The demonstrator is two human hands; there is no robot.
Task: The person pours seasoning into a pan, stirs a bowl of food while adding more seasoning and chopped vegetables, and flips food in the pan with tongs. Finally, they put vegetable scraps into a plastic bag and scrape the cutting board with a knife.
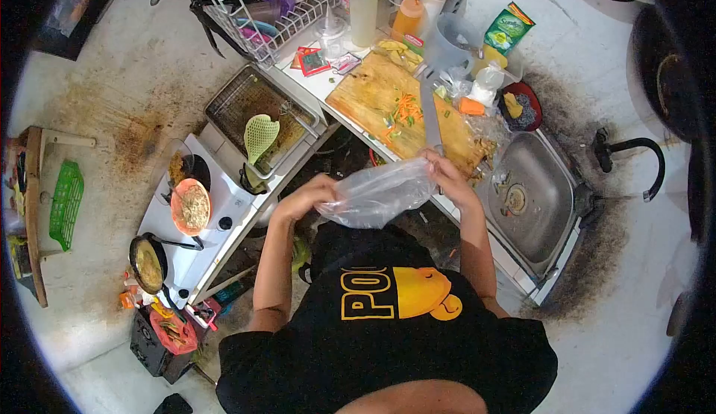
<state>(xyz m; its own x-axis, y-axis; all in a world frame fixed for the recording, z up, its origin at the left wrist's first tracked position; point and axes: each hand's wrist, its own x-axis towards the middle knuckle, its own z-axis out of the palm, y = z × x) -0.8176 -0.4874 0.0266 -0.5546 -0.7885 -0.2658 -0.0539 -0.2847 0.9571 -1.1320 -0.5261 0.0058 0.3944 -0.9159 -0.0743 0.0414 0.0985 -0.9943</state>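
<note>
A clear plastic bag is stretched between my two hands in front of my body. My left hand is closed on one end of it, and my right hand grips the opposite end near the counter edge. Just beyond my right hand lies a large knife on the wooden cutting board. Shredded carrot and bits of green are heaped on the board. Whether the bag contains anything cannot be made out.
At right is a metal sink with a black faucet. Left stands a stove bearing an orange bowl and a frying pan. A green slotted spatula rests over a tray; bottles and a dish rack stand behind.
</note>
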